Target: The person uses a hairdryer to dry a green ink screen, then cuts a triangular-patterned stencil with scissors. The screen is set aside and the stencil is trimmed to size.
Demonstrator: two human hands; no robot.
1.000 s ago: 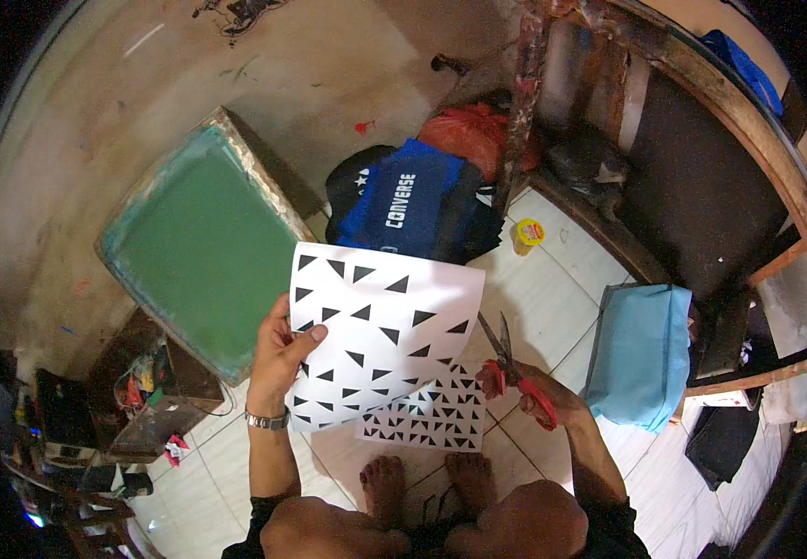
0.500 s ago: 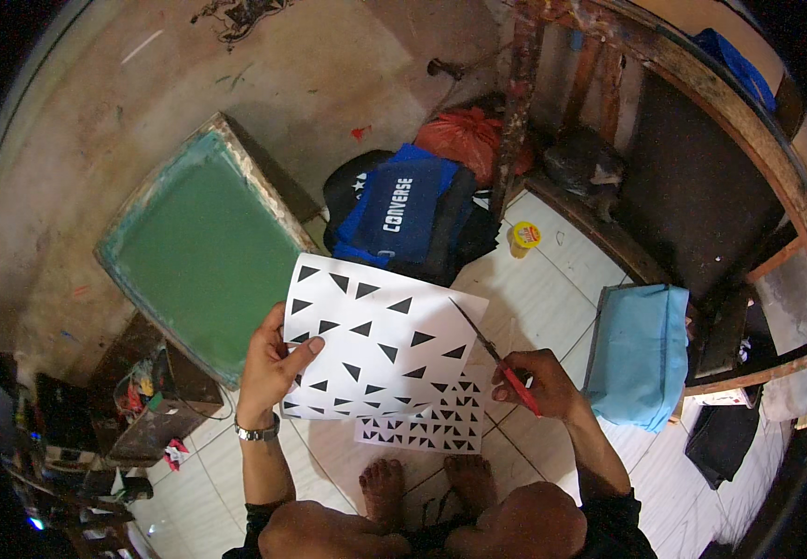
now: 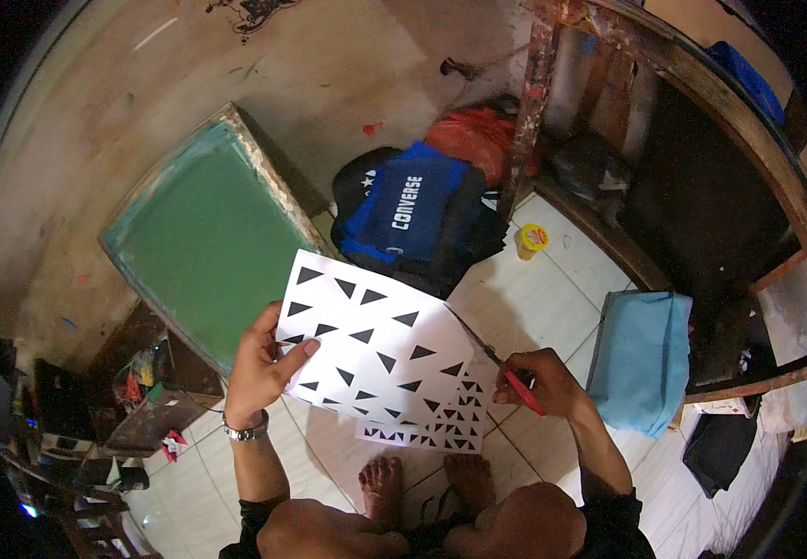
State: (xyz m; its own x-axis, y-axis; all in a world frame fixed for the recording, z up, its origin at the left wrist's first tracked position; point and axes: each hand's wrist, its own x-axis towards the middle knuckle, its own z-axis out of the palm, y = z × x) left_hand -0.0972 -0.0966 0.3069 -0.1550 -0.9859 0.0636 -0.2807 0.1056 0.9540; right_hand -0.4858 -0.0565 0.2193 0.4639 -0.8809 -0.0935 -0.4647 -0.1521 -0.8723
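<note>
My left hand (image 3: 271,361), with a metal watch on its wrist, grips the left edge of a white paper sheet (image 3: 349,359), thumb on top. Black triangles are printed across the sheet. My right hand (image 3: 545,384) holds scissors with red handles (image 3: 522,391). Their dark blades run along the sheet's right edge and touch or nearly touch it; how far they are apart I cannot tell. Below the held sheet, partly covered by it, is a second paper sheet (image 3: 468,433) with smaller black triangles, above my bare feet (image 3: 468,480).
A green framed panel (image 3: 208,242) leans at the left. Folded dark and blue cloth (image 3: 399,210) lies ahead beside a red bag (image 3: 473,140). A yellow-lidded cup (image 3: 531,244) stands on the tiled floor. At the right are a light blue cloth bundle (image 3: 641,363) and a wooden frame (image 3: 729,107).
The held sheet's right edge has tilted. Its upper right corner, which stuck out beyond the blades, no longer shows. Both hands stay nearly in place, the left slightly further left.
</note>
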